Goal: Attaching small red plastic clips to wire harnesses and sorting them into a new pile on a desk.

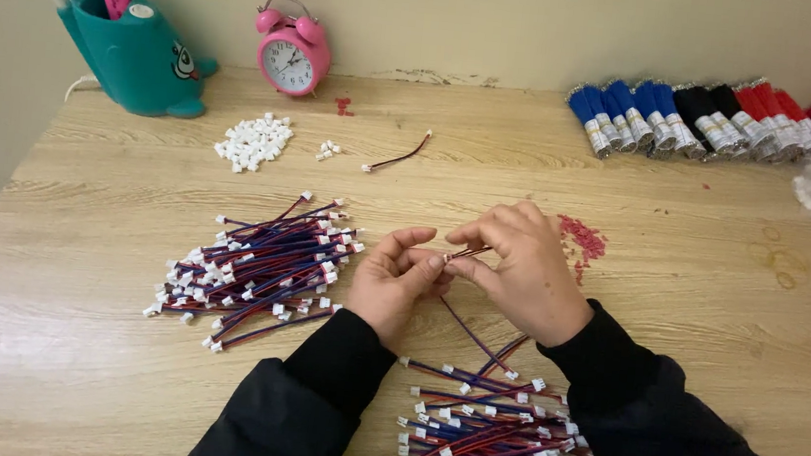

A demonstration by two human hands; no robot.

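Pinching one red-blue wire lead (470,253) betw. both hands, left hand (399,278) and right hand (517,267), mid-desk; keep ends aligned, grip near tip.

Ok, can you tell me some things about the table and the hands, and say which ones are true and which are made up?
1. Both hands pinch one thin red and blue wire together. True: the left hand and the right hand meet on the wire.
2. The alarm clock is green. False: the alarm clock is pink.
3. A pile of wires with white plugs lies left of the hands. True: the wire pile is there.
4. The small white plugs sit in a bowl. False: the loose white plugs lie heaped on the bare table.
5. The teal pen holder is on the right side. False: the teal pen holder stands at the back left.
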